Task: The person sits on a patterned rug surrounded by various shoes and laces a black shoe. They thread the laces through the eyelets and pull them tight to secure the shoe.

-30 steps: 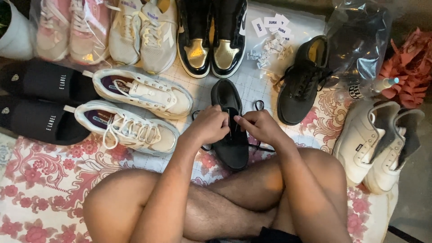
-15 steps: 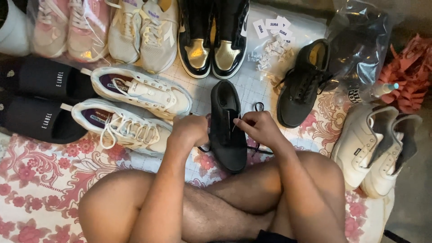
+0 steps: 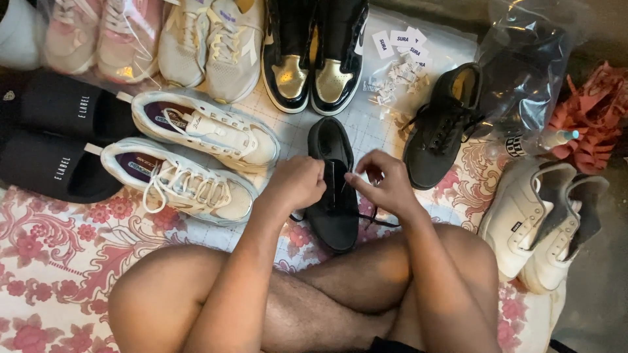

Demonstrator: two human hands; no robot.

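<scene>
The left hand [image 3: 297,183] covers the lacing area of the black shoe [image 3: 333,216] at the frame's centre, so the grip of its fingers on the laces cannot be made out. The pink sneakers [image 3: 98,33], beige sneakers [image 3: 216,39] and black-and-gold high-tops [image 3: 314,59] are cut off by the top edge. A white object [image 3: 16,33] in the upper left corner is cropped beyond telling. The contents of the clear plastic bag [image 3: 523,72] at upper right are too dark to identify.

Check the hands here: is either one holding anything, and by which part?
Both hands work on the black shoe by its lacing: the right hand pinches a black lace, and the left hand is closed at the shoe's laced top.
</scene>
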